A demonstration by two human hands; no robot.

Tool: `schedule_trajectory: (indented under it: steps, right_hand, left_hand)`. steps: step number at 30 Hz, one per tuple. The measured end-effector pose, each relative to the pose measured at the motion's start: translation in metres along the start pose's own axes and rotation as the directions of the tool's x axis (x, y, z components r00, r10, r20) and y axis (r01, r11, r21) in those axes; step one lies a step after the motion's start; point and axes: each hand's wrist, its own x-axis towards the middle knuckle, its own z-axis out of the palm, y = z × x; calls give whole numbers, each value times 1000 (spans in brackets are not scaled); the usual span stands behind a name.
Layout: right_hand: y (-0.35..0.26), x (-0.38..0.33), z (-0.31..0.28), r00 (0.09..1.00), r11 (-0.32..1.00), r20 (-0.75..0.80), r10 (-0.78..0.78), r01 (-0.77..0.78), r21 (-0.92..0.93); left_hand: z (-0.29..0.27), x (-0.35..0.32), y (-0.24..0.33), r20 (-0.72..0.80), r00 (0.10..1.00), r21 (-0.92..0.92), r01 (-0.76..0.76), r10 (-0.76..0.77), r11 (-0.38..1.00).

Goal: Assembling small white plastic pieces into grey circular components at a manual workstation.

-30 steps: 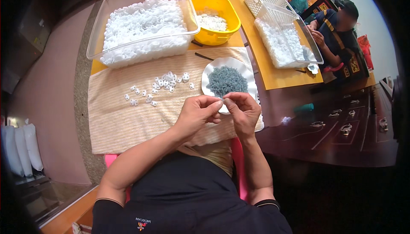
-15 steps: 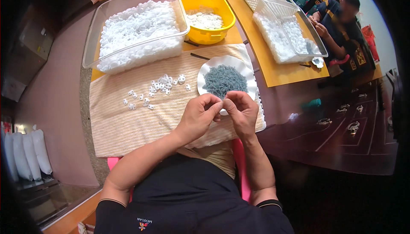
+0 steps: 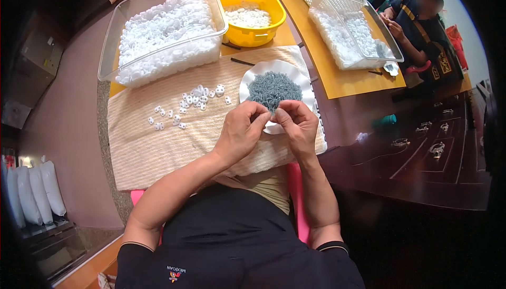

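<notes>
Grey curly bits (image 3: 274,84) sit in a big heap on a white wavy plate (image 3: 245,86), and both hands are at its near edge. The left hand (image 3: 238,135) and the right hand (image 3: 302,132) have their fingers pinched tight, tip to tip, but I can't tell what tiny thing is between them. Left of the plate, a little bunch of white spotted pieces (image 3: 204,99) lies loose on a striped cloth (image 3: 153,154). That bunch looks like the small part that is done, though I can't be sure. Lots looks left, because the grey heap is big and a clear box (image 3: 107,59) behind the cloth holds a great pile of white pieces (image 3: 168,28). Beside it on the table (image 3: 287,38), a yellow tub (image 3: 251,36) holds more pale pieces (image 3: 247,17)
</notes>
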Motion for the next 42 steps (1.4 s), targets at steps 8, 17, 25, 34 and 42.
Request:
schedule_trajectory:
  steps: [8,17,25,34,42]
  right_hand:
    - [-4,-4,-1,997,998,-55,-61,61,8]
    - [-25,-15,-5,985,939,124,-121,154,-308]
    - [-20,-45,4,807,438,589,-35,542,-717]
    - [-24,-49,17,758,241,639,126,602,-761]
    - [-27,-50,24,799,349,594,-94,586,-731]
  left_hand:
    - [-3,-2,5,-13,993,-82,116,-117,990]
    - [-10,2,7,-31,985,238,-156,168,959]
    - [-10,2,0,-74,987,179,-129,144,975]
    - [-36,-25,-7,-51,990,-228,120,-135,966]
    - [-65,-50,-8,129,888,-616,420,-441,666]
